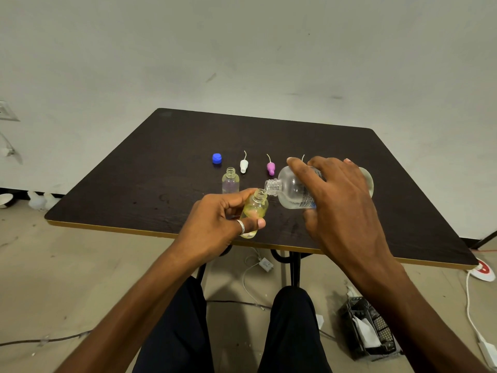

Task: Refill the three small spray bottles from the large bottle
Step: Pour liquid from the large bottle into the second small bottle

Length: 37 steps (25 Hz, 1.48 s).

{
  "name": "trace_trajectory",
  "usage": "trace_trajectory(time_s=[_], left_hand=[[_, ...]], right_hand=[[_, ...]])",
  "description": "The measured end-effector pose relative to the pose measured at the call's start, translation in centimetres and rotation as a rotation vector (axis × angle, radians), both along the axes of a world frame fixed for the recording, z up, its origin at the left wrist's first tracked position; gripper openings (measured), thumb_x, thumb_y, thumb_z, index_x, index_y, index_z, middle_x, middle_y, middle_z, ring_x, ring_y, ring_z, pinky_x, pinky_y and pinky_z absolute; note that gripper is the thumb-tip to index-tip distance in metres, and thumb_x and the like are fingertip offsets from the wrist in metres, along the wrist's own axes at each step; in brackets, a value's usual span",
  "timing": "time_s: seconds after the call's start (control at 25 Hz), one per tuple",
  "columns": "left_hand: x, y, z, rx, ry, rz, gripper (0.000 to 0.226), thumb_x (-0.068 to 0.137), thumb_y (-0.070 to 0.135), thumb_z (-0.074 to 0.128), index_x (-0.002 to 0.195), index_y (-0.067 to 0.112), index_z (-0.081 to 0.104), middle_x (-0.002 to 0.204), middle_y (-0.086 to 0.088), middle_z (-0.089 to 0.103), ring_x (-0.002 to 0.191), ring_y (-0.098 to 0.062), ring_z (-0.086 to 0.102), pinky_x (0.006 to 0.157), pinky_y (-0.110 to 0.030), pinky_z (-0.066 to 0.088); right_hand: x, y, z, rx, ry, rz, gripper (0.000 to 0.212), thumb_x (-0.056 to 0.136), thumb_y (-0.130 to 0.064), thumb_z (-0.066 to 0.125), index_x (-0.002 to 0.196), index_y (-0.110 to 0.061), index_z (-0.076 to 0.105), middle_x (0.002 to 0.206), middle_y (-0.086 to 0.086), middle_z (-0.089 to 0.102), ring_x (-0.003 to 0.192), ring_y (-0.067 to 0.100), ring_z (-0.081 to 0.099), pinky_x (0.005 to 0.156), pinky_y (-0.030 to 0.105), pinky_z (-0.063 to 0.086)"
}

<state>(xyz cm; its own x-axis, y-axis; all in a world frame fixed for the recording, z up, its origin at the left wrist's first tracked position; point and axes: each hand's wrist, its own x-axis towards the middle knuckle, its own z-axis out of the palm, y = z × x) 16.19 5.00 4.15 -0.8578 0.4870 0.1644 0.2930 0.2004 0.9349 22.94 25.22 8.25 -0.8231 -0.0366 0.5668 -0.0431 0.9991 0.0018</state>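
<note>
The right hand (341,195) clasps the large clear plastic bottle (293,191), tipped mouth-to-mouth onto the small yellow-tinted bottle (254,211) gripped by the left hand (215,224) above the dark table (134,184)

**Pale plastics on a dark table**

The table (161,162) is blackish brown with faint wood grain and a golden-tan edge band. The yellow small bottle (255,208) is see-through, and at its 11 o'clock stands the clear small bottle (230,181). Further off at 11 o'clock is a bright blue cap (217,158), at 12 o'clock a white spray head (244,166), and at 1 o'clock a pink-purple spray head (270,168). The large bottle (291,191) is clear, and its label (309,203) is white with blue print. The ring (241,226) is silver.
</note>
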Motion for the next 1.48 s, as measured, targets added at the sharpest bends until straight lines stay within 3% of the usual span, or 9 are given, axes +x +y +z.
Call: trace_trajectory(time_s=[0.48, 1.16, 1.48], left_hand=[[-0.04, -0.05, -0.09, -0.019, 0.013, -0.011, 0.053, 0.079, 0.021, 0.082, 0.13, 0.028, 0.066, 0.115, 0.019, 0.072, 0.105, 0.009, 0.065, 0.085, -0.007, 0.049], [-0.12, -0.06, -0.2, -0.018, 0.02, -0.013, 0.053, 0.079, 0.021, 0.081, 0.129, 0.029, 0.065, 0.114, 0.023, 0.071, 0.104, 0.013, 0.063, 0.078, 0.0, 0.045], [-0.16, -0.06, -0.31, -0.029, 0.028, -0.011, 0.054, 0.079, 0.024, 0.082, 0.13, 0.029, 0.066, 0.116, 0.021, 0.071, 0.108, 0.009, 0.063, 0.089, -0.006, 0.048]], right_hand=[[0.18, -0.08, 0.12, 0.008, -0.008, -0.004, 0.077, 0.066, -0.009, 0.082, 0.136, -0.016, 0.052, 0.123, 0.019, 0.06, 0.116, 0.039, 0.054, 0.106, 0.056, 0.035], [0.13, -0.08, 0.12, 0.004, -0.006, -0.003, 0.077, 0.065, -0.009, 0.084, 0.135, -0.014, 0.054, 0.122, 0.02, 0.061, 0.115, 0.041, 0.055, 0.105, 0.057, 0.035], [0.15, -0.05, 0.07, 0.01, -0.004, -0.006, 0.076, 0.066, -0.008, 0.082, 0.136, -0.015, 0.053, 0.123, 0.02, 0.06, 0.116, 0.041, 0.054, 0.106, 0.057, 0.035]])
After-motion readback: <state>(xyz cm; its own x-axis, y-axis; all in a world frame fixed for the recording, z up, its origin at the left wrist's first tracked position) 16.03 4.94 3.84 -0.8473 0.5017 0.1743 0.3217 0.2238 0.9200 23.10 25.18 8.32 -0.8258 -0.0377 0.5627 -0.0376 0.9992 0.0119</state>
